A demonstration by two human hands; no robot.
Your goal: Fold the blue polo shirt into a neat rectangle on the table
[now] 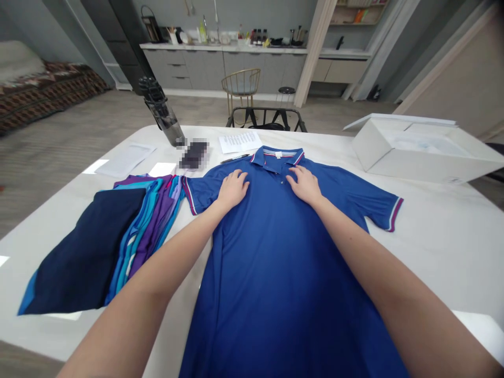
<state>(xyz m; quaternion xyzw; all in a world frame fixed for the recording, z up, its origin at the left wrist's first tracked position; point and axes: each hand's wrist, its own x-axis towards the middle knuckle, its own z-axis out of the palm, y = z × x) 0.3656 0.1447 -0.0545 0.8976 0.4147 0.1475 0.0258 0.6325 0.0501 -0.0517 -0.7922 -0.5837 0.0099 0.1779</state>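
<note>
A blue polo shirt [275,252] lies spread face up on the white table, its striped collar [277,156] pointing away from me and its short sleeves out to both sides. My left hand [233,188] rests flat on the chest near the left shoulder, fingers loosely apart. On the other side of the button placket, my right hand [305,184] lies on the cloth just below the collar, also with its fingers spread. Neither hand grips the fabric. The shirt's lower hem runs out of view at the bottom.
Left of the shirt sits a stack of folded clothes [90,247], dark navy on top. Behind are a bottle [165,118], a pixelated dark object [194,155], a pen [234,158] and a printed sheet [240,142]. An open white box [421,163] stands at the right.
</note>
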